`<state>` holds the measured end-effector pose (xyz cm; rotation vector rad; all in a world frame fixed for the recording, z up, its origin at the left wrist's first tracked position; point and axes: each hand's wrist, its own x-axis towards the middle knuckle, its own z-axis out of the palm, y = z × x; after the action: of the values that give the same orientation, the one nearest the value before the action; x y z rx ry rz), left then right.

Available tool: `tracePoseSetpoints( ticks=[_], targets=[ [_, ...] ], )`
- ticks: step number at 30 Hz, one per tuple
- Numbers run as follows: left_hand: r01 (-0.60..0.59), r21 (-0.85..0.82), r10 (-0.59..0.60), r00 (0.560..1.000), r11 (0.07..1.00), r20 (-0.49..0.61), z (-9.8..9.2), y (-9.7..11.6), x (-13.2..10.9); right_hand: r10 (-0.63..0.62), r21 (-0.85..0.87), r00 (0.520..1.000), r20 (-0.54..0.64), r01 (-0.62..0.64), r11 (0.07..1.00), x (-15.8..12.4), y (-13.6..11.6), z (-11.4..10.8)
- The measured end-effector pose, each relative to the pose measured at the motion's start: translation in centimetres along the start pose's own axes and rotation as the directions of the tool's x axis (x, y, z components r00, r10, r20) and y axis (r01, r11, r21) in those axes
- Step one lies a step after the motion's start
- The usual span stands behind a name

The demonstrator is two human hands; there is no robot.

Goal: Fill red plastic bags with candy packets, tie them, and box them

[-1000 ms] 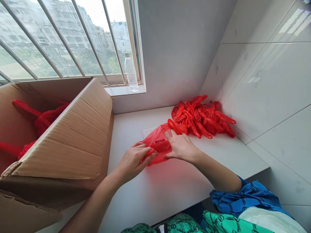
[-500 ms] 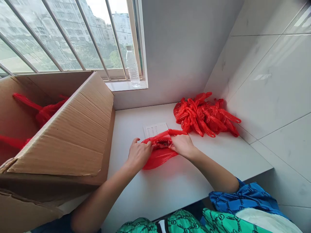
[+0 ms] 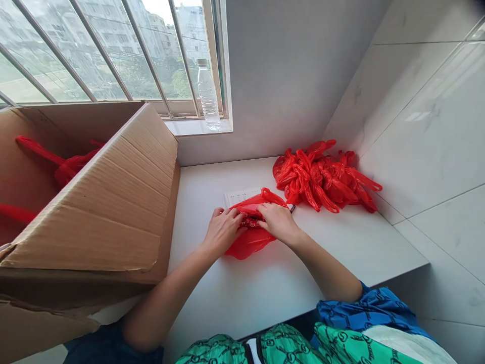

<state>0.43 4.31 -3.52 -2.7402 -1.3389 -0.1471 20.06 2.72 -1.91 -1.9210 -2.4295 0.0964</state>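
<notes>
A red plastic bag [image 3: 246, 247] lies on the white tabletop in front of me, its mouth spread. Within the mouth shows a dark red item with a white pattern [image 3: 250, 222], partly covered by my fingers; its kind is unclear. My left hand [image 3: 224, 231] is closed on the bag's left side, fingers bent over the edge at the patterned item. On the opposite side, my right hand [image 3: 279, 221] grips the bag with its fingertips toward the patterned item. Behind the bag lies a white sheet with writing [image 3: 242, 195], partly covered. A small dark object [image 3: 292, 208] peeks out beyond my right hand.
Crumpled red plastic bags [image 3: 322, 177] are heaped at the back right against the wall. At left stands a large open cardboard box [image 3: 109, 202] with red bags [image 3: 74, 167] inside. A clear water bottle [image 3: 208, 98] stands on the sill of the barred window.
My right hand has shifted left, its fingers now reaching over the patterned item. My left hand's fingers have also come further over it. The bag's mouth looks narrower, and the view has shifted slightly.
</notes>
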Motion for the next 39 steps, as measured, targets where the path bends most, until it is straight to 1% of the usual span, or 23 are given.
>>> tracePoseSetpoints(
  ticks=[2,4,9,12,15,18,22,25,27,29,31,32,33,35,36,37,39],
  targets=[
    [0.017,-0.011,-0.017,1.0,1.0,0.004,0.8,-0.3,0.3,-0.011,0.002,1.0,0.019,0.011,1.0,0.7,0.2,1.0],
    [0.023,-0.036,-0.023,1.0,0.999,-0.016,1.2,-0.8,0.4,-0.006,-0.002,1.0,0.028,0.006,1.0,1.2,0.7,1.8],
    [0.07,-0.105,-0.082,0.99,0.992,-0.112,0.8,-2.6,-0.1,0.002,0.001,1.0,-0.011,-0.002,1.0,1.7,1.4,2.8],
    [0.14,-0.148,-0.164,0.972,0.979,-0.167,0.7,-3.8,-0.2,0.01,0.027,0.997,-0.079,-0.008,1.0,1.9,1.3,3.1],
    [0.204,-0.219,-0.256,0.935,0.954,-0.244,0.8,-4.3,-0.2,0.028,0.13,0.982,-0.187,-0.004,0.992,2.0,1.6,3.5],
    [0.189,-0.272,-0.271,0.913,0.943,-0.304,0.8,-4.3,-0.3,0.058,0.277,0.957,-0.283,0.024,0.961,2.0,2.2,3.8],
    [0.157,-0.281,-0.247,0.914,0.947,-0.322,0.6,-4.0,-0.3,0.092,0.433,0.929,-0.358,0.077,0.898,1.9,2.6,4.0],
    [0.144,-0.262,-0.22,0.931,0.954,-0.29,0.7,-4.1,-0.3,0.113,0.535,0.927,-0.359,0.105,0.838,1.8,2.7,3.9],
    [0.102,-0.23,-0.154,0.962,0.968,-0.224,0.8,-4.2,-0.4,0.152,0.609,0.927,-0.343,0.096,0.787,1.7,2.8,3.6],
    [0.054,-0.181,-0.077,0.99,0.982,-0.121,0.9,-4.1,-0.5,0.188,0.688,0.932,-0.309,0.082,0.721,1.6,2.9,3.3],
    [0.042,-0.135,-0.05,0.997,0.99,-0.057,0.7,-3.7,-0.7,0.202,0.785,0.948,-0.245,0.072,0.615,1.5,2.9,3.1],
    [0.052,-0.127,-0.061,0.996,0.991,-0.063,0.5,-3.4,-0.7,0.195,0.841,0.96,-0.201,0.067,0.536,1.5,2.9,3.0],
    [0.068,-0.137,-0.081,0.992,0.988,-0.092,0.2,-3.1,-0.7,0.182,0.893,0.971,-0.154,0.059,0.446,1.5,2.9,3.0],
    [0.098,-0.214,-0.137,0.975,0.972,-0.174,-0.6,-2.3,-0.8,0.133,0.964,0.988,-0.074,0.037,0.263,1.5,2.7,2.9],
    [0.111,-0.278,-0.171,0.964,0.954,-0.201,-1.0,-1.9,-0.8,0.103,0.982,0.993,-0.051,0.031,0.188,1.4,2.5,2.8],
    [0.122,-0.355,-0.206,0.956,0.927,-0.21,-1.5,-1.6,-0.8,0.074,0.99,0.996,-0.042,0.032,0.135,1.4,2.3,2.7],
    [0.14,-0.512,-0.268,0.946,0.847,-0.184,-2.3,-1.0,-0.9,0.02,0.996,0.999,-0.047,0.045,0.083,1.1,1.9,2.4]
  ],
)
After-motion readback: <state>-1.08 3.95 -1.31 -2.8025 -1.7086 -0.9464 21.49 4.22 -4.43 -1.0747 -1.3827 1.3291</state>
